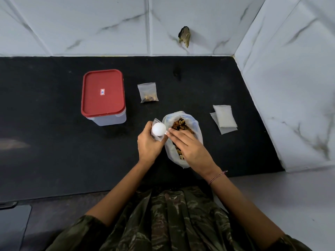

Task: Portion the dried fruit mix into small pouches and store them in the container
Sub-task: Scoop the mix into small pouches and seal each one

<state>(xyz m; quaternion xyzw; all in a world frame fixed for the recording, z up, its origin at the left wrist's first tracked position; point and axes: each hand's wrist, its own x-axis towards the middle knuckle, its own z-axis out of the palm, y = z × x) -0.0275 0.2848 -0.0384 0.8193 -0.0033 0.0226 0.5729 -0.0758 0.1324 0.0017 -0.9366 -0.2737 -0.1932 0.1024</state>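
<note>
From the head view, the left hand [148, 144] has its grip curled round a small clear pouch [155, 122], holding it upright just beside the open bag of dried fruit mix [181, 124]. The right hand [190, 144] reaches across that bag. Its grip is a fingertip pinch on the short handle of a white spoon [159, 129], and the other fingers lie fairly straight. The spoon's bowl is turned over on the mouth of the pouch with its rounded back facing up, so I judge a scoop is being tipped in. I cannot see into the pouch.

One filled pouch [148, 93] lies on the black surface [54, 124], between the bag and the container [103, 93]. The container stands well to the left with its red lid on. A stack of empty pouches [224, 116] waits to the right.

The risks look small but real:
- The pouch mouth is narrow and floppy, so pieces could slide off the spoon's edge and scatter on the surface.
- The right forearm hangs over the soft bag and could drag its rim, slumping it and spilling the mix.
- A loose left grip could let the pouch fold shut.
</note>
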